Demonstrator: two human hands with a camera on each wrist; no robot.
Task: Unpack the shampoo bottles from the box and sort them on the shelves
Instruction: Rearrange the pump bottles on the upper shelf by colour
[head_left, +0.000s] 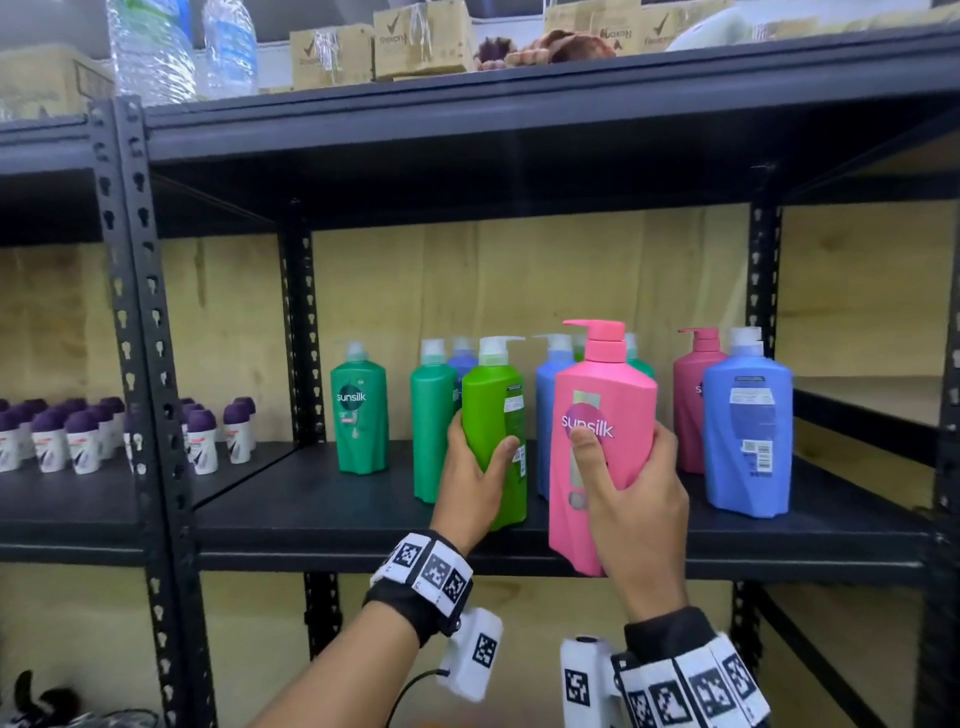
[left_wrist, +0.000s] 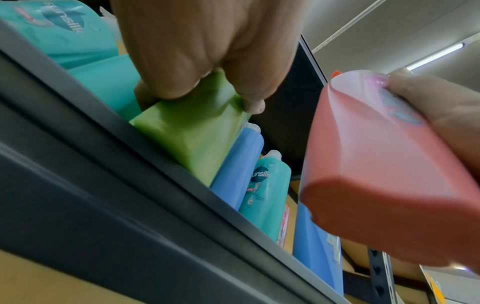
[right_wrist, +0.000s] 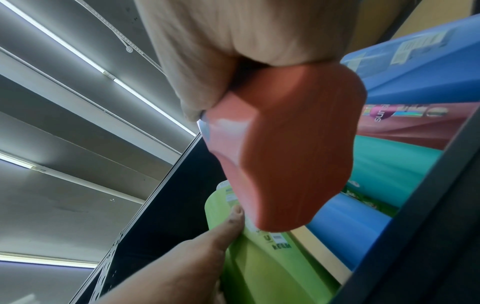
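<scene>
Right now my left hand (head_left: 475, 475) is wrapped around the lime-green Sunsilk pump bottle (head_left: 496, 431), which stands at the front edge of the black metal shelf (head_left: 322, 514), thumb across its back label. My right hand (head_left: 636, 512) clamps the pink Sunsilk pump bottle (head_left: 602, 415), held upright just off that front edge. Behind them stand dark green, blue and magenta bottles.
</scene>
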